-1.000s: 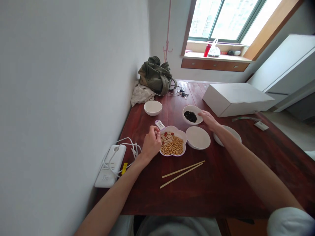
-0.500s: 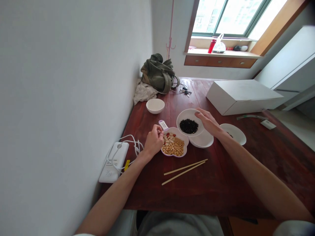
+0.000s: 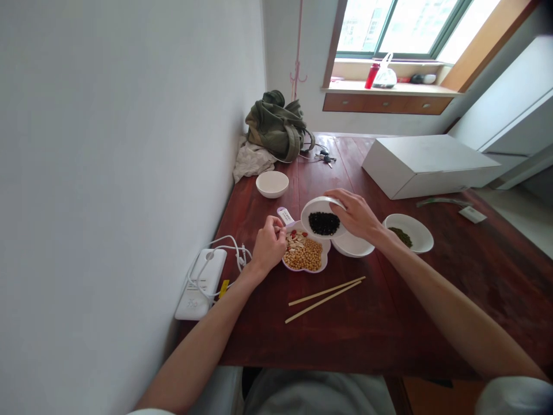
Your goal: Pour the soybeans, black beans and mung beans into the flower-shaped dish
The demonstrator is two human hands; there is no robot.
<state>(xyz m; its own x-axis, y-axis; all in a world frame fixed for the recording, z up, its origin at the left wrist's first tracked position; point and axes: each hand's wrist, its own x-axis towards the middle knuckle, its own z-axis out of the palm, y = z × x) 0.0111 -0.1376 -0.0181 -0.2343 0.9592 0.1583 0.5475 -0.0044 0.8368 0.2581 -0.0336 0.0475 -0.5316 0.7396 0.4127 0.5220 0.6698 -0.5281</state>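
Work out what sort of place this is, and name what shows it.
Most likely a room in a home: an olive bag and a bunch of keys lie at the far part of a dark red wooden table, with a window beyond.

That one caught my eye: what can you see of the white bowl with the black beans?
The round, smooth white bowl, perhaps plastic, holds small black beans. The bare right hand grips its rim, holding it tilted toward the camera. In view it overlaps the edge of the scalloped white dish; whether they touch is unclear.
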